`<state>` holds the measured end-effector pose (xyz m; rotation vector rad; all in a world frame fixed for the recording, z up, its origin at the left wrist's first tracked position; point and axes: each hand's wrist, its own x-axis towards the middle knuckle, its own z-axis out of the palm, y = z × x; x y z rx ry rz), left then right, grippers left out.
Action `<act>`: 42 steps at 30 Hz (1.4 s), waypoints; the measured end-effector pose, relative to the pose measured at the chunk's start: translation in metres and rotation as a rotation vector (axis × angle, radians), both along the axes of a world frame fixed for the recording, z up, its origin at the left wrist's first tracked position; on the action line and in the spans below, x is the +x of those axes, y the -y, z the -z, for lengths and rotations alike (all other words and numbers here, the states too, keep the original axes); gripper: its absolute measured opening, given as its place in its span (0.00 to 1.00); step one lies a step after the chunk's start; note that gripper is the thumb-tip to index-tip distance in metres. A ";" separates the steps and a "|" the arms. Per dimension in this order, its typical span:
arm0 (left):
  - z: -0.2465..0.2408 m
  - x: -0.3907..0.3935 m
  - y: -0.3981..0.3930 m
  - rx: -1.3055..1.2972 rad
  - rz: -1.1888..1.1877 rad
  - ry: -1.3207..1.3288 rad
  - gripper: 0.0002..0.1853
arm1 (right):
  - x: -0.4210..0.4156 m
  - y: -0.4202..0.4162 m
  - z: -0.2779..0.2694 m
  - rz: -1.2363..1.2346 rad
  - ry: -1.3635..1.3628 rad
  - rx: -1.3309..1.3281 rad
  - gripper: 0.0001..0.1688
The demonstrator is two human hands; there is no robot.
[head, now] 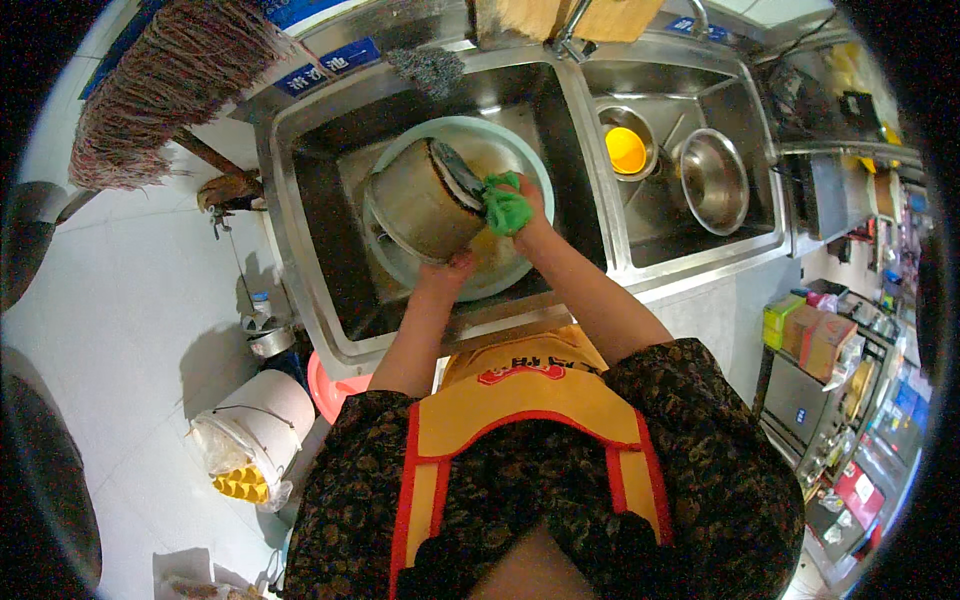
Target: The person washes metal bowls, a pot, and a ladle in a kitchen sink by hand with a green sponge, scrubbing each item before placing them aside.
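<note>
A metal pot [420,199] lies tilted on its side in a pale green basin [536,157]. One end of the pot, edged with dark, burnt-looking marks, faces right. My left hand [454,268] grips the pot's lower edge; its fingers are mostly hidden behind the metal. In my right hand [531,206] is a bunched green cloth [507,204], pressed against the dark-edged end. Brownish, cloudy water shows in the basin around the pot. The basin sits inside the large left bowl of a stainless steel sink [319,300].
The right sink bowl holds a steel bowl [715,182] and an orange container [626,151] inside a smaller metal bowl. A faucet [571,45] rises behind the divider. Steel wool [427,69] rests on the back rim. A mop head [176,90] hangs at left above a white bucket [262,420].
</note>
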<state>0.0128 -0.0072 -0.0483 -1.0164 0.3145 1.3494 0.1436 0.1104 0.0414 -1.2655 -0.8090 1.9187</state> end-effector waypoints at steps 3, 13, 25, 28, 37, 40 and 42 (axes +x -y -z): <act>0.013 -0.005 0.012 0.098 0.146 -0.122 0.20 | 0.005 -0.018 0.002 -0.217 0.458 0.531 0.25; -0.071 0.038 -0.007 0.840 0.062 0.232 0.29 | 0.044 -0.048 0.026 -0.541 1.022 0.916 0.22; -0.092 0.162 -0.126 0.352 0.629 -1.677 0.15 | 0.181 -0.087 -0.002 -0.381 0.071 0.068 0.15; -0.129 0.233 -0.194 0.118 0.569 -1.422 0.13 | 0.271 -0.106 0.019 -0.001 -0.316 -0.446 0.19; -0.037 0.302 -0.260 -0.348 0.984 -1.955 0.34 | 0.372 -0.132 0.079 0.907 -0.637 -0.701 0.31; -0.014 0.317 -0.261 -0.419 0.939 -1.866 0.36 | 0.377 -0.134 0.099 0.976 -0.505 -0.691 0.28; 0.022 0.306 -0.252 -0.544 0.886 -1.941 0.35 | 0.363 -0.132 0.108 0.980 -0.495 -0.621 0.24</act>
